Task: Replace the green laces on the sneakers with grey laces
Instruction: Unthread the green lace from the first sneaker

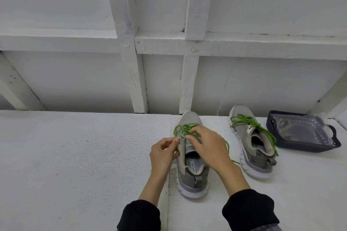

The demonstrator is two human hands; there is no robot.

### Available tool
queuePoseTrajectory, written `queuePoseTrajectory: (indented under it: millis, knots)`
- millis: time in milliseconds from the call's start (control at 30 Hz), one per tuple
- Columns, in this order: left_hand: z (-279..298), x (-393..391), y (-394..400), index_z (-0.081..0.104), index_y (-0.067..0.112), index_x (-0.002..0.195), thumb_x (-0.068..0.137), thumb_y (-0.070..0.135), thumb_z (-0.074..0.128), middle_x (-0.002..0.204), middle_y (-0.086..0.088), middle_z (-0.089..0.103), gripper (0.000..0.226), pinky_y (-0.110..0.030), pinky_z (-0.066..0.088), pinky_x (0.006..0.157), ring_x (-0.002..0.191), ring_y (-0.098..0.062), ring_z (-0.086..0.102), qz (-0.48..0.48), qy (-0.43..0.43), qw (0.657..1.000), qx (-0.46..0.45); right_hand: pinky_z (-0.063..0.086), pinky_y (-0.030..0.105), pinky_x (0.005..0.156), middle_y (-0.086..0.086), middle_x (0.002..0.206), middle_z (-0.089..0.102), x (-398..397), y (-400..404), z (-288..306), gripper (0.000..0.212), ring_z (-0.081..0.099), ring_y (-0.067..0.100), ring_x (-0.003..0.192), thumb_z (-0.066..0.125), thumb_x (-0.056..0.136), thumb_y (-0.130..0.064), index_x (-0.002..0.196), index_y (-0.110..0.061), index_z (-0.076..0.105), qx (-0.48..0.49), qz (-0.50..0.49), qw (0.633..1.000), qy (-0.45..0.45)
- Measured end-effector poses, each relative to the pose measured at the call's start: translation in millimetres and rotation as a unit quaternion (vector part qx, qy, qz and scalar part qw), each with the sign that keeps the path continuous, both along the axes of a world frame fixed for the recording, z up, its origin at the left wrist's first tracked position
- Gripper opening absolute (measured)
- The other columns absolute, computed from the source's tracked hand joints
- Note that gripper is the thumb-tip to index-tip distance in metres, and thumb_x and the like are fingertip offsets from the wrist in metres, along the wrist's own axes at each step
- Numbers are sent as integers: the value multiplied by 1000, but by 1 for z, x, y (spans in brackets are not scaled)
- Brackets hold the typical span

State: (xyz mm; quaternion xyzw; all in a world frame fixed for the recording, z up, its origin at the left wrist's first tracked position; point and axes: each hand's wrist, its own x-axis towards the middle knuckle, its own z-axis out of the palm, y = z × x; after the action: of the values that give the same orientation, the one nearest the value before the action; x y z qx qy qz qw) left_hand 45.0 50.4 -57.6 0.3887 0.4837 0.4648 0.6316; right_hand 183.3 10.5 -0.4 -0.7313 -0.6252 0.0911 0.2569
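Two grey sneakers stand toe-away on a white surface. The near sneaker [191,170] has a loosened green lace [185,129] over its tongue. My left hand [165,154] pinches the shoe's left eyelet edge. My right hand [208,146] reaches across the tongue, fingers closed on the green lace. Further right stands the second sneaker [251,144], tilted, its own green lace [259,129] undone and trailing down its side. No grey laces are plainly visible.
A dark mesh basket [334,144] holding a clear plastic bag [302,127] sits at the right edge. A white framed wall [139,73] rises behind the white work surface [75,155]. Black sleeves cover both my forearms.
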Motion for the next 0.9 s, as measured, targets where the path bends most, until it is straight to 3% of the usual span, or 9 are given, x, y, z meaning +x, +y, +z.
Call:
queuePoseTrajectory:
  millis: [67, 167, 300, 367, 467, 533, 700, 833, 900]
  knots:
    - [-1, 0, 0, 76, 9, 93, 87, 17, 73, 88, -13, 74, 11, -25, 56, 68, 82, -20, 71, 1, 0, 1000, 5, 39, 27, 70, -6, 105, 57, -2, 1, -3, 29, 56, 13, 96, 50, 95, -45, 112, -26, 63, -34, 12, 994, -106]
    - [-1, -1, 0, 77, 10, 93, 87, 18, 72, 89, -12, 75, 11, -26, 58, 69, 85, -22, 72, 2, 3, 1000, 6, 34, 27, 68, -5, 98, 48, -3, 5, -7, 23, 47, 13, 95, 51, 96, -38, 101, -21, 66, -39, 13, 994, -98]
    - [-2, -1, 0, 77, 10, 91, 87, 18, 72, 90, -15, 74, 10, -26, 57, 69, 84, -22, 71, 8, 4, 1000, 5, 35, 17, 78, -10, 102, 53, 2, 9, -13, 15, 46, 9, 101, 52, 97, -23, 83, -24, 57, 43, -13, 973, 228]
    - [-3, -1, 0, 77, 10, 91, 87, 18, 72, 89, -16, 73, 10, -24, 57, 68, 81, -19, 70, 9, 5, 1000, 9, 43, 17, 84, -4, 108, 66, 6, 9, -13, 20, 59, 12, 104, 44, 101, -21, 83, -22, 54, 59, -47, 902, 424]
    - [-4, 0, -1, 77, 11, 91, 87, 19, 72, 88, -14, 73, 10, -23, 56, 67, 80, -16, 70, 9, 5, 1000, 10, 52, 33, 84, 2, 74, 69, 16, 9, -14, 25, 66, 24, 79, 36, 104, -18, 82, -13, 47, 118, -95, 810, 566]
    - [-4, 0, 0, 77, 12, 92, 87, 20, 72, 89, -14, 73, 11, -22, 56, 67, 80, -14, 70, 9, 8, 1000, 11, 51, 33, 71, -4, 56, 51, 21, 7, -15, 25, 51, 17, 56, 39, 103, -20, 81, -11, 46, 140, -115, 811, 556]
    - [-4, 1, -1, 77, 10, 93, 88, 19, 71, 90, -15, 73, 12, -24, 57, 69, 83, -19, 71, 7, 8, 1000, 16, 29, 25, 48, -7, 49, 34, 29, 1, -13, 31, 29, 8, 48, 52, 98, -27, 76, -5, 56, 147, -131, 883, 426]
    - [-3, 2, -1, 77, 11, 93, 88, 19, 71, 90, -14, 73, 11, -24, 57, 68, 86, -21, 71, 8, 17, 1000, 22, 39, 27, 54, -4, 60, 62, 23, -1, -12, 20, 47, 9, 52, 61, 91, -37, 76, -25, 68, 111, -75, 966, 221]
    - [-3, 2, -1, 77, 11, 93, 88, 18, 72, 90, -14, 73, 10, -24, 57, 68, 86, -22, 72, 12, 13, 1000, 22, 45, 25, 63, -10, 78, 71, 13, -3, -7, 21, 62, 7, 67, 62, 88, -48, 94, -32, 73, 41, -25, 994, 97]
